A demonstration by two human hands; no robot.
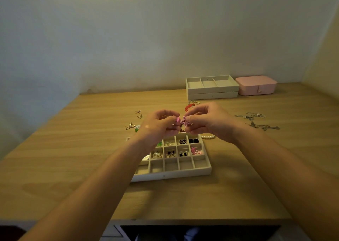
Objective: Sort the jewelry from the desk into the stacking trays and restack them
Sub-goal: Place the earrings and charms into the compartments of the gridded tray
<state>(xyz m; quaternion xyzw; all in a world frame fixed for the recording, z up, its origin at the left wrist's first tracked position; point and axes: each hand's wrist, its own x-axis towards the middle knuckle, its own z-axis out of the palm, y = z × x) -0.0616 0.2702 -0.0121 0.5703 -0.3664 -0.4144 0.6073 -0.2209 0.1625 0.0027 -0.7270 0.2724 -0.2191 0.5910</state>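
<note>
The left hand (161, 126) and the right hand (206, 123) both pinch a tiny pink flower earring (184, 121) with curled fingers, over the grid tray (172, 175) under them, and a slip could drop it into the wrong little box or onto the desk (73, 167).

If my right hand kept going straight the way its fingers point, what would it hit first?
Most likely the left hand: the right hand points leftward at it, with only the pink earring both pinch between them. Their depth looks matched, though one view can't confirm that.
</note>
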